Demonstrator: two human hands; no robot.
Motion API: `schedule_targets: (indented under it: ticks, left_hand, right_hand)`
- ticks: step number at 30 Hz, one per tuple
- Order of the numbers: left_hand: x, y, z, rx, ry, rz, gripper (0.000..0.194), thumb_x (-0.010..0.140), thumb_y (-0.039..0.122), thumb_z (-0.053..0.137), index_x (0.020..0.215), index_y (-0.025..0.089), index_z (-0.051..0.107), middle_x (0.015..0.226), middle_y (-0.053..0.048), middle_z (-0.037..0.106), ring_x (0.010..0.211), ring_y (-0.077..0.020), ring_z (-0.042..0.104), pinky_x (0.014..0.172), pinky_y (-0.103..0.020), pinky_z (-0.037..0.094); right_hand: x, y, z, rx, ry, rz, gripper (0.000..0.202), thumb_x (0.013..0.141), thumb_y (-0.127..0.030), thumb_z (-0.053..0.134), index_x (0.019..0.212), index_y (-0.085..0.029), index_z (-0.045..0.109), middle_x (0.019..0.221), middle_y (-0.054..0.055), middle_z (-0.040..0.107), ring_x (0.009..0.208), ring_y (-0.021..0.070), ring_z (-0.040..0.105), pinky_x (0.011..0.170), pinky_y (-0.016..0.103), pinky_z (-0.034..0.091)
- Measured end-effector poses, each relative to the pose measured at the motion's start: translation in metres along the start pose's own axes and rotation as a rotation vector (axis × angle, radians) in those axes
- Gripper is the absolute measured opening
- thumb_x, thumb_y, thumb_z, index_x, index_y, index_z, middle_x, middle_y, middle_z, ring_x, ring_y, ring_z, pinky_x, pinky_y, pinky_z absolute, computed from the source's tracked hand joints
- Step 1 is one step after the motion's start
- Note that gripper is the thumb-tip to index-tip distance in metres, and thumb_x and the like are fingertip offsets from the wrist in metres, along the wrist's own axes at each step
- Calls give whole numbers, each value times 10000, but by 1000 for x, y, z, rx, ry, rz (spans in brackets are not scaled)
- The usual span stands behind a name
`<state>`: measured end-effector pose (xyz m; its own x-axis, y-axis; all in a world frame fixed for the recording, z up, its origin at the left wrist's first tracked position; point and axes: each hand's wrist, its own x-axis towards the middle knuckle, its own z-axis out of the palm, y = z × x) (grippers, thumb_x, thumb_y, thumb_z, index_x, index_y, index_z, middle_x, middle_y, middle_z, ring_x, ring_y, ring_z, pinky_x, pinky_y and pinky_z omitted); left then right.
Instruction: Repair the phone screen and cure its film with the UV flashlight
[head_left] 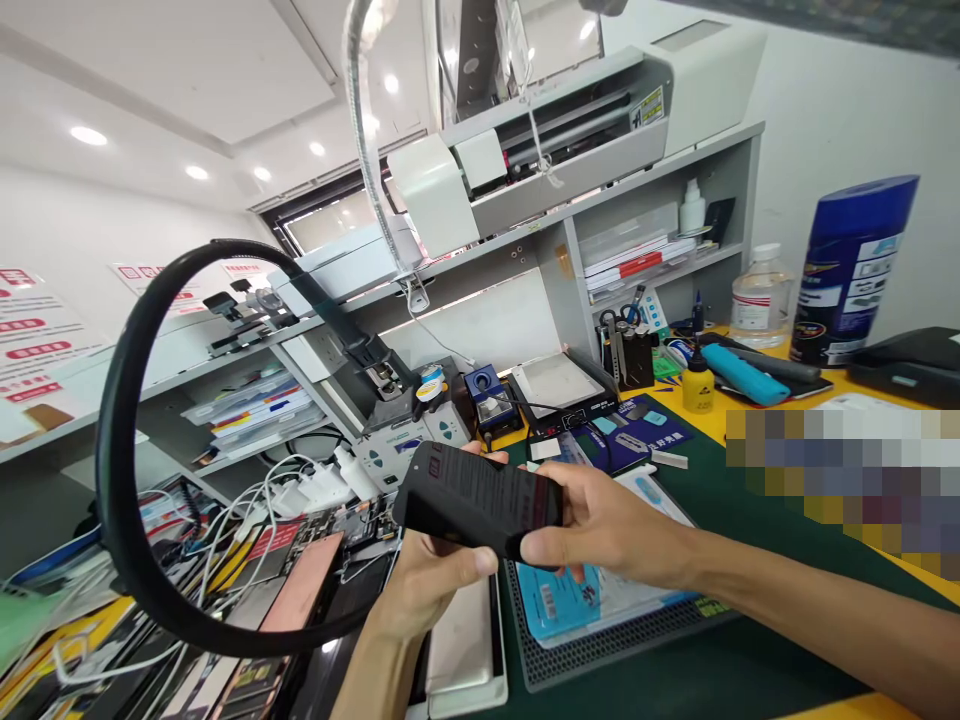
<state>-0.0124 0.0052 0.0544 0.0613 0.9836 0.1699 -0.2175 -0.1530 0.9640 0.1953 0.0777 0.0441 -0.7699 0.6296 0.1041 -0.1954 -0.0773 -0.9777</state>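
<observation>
A black smartphone [472, 495] is held tilted in the middle of the view, its dark glossy face reflecting a poster with lettering. My left hand [442, 585] grips it from below, thumb along the near edge and fingertips showing over the far edge. At its right end my right hand [607, 525] is closed on it, thumb at the near corner. Beneath the hands lies a blue and white flat package [555, 610] on a dark perforated mat [547, 665]. Just left of that package, a silver tablet-like device [461, 640] lies partly behind my left forearm.
Dismantled phones and parts [300, 585] crowd the left side among white cables. A black flexible arm [112, 430] loops over them. A blue spray can [851, 275], a clear bottle [761, 300] and a yellow bottle [697, 385] stand back right. Grey shelving [667, 160] spans the back.
</observation>
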Motion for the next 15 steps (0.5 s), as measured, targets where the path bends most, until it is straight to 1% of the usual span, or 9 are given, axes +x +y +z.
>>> schedule_targets:
  ticks: [1,3,5,7,9,11,15]
  left_hand:
    - [0,-1,-1,-3,1,2,840,675,250,880,1434,294,523,1333,-89,677,1324,-353,560,1143,-519,415]
    - [0,-2,-3,-4,5,-2,864,660,241,889,1435,317,516,1358,-78,662,1337,-357,546,1135,-519,425]
    - [0,-4,-3,-12,8,-1,882,653,232,893,1439,334,506,1383,-66,645,1353,-353,530,1146,-516,416]
    - [0,-4,-3,-25,3,6,894,647,228,895,1441,342,503,1389,-56,640,1363,-341,520,1161,-501,402]
    - [0,-3,-2,-37,-9,17,888,651,233,893,1441,342,505,1372,-53,652,1366,-329,518,1163,-486,402]
    - [0,-1,0,-48,-24,11,883,647,239,896,1437,336,513,1344,-55,670,1361,-324,522,1162,-481,400]
    - [4,1,-1,-102,-74,-10,850,639,320,890,1416,304,547,1320,-88,683,1358,-374,521,1163,-541,380]
  right_hand:
    - [0,2,1,-5,4,-6,567,644,-438,935,1002,-168,589,702,-46,607,592,111,571,511,210,462]
    - [1,5,2,-7,16,-8,548,659,-431,927,993,-166,583,686,-52,609,562,102,570,495,202,461]
    - [3,7,1,-1,26,7,488,727,-503,866,934,-157,592,644,-39,622,518,103,576,480,206,464]
    - [4,7,0,15,31,35,479,803,-598,765,861,-151,602,606,-12,644,484,111,582,477,219,476]
    - [5,7,-1,41,28,72,526,855,-669,665,798,-148,615,598,17,667,471,116,584,481,231,485]
    - [5,5,0,70,17,115,579,880,-704,602,737,-143,628,589,38,673,467,115,579,481,231,480]
    - [4,-1,1,123,-5,198,716,915,-760,453,670,-123,667,567,67,655,488,120,595,489,217,472]
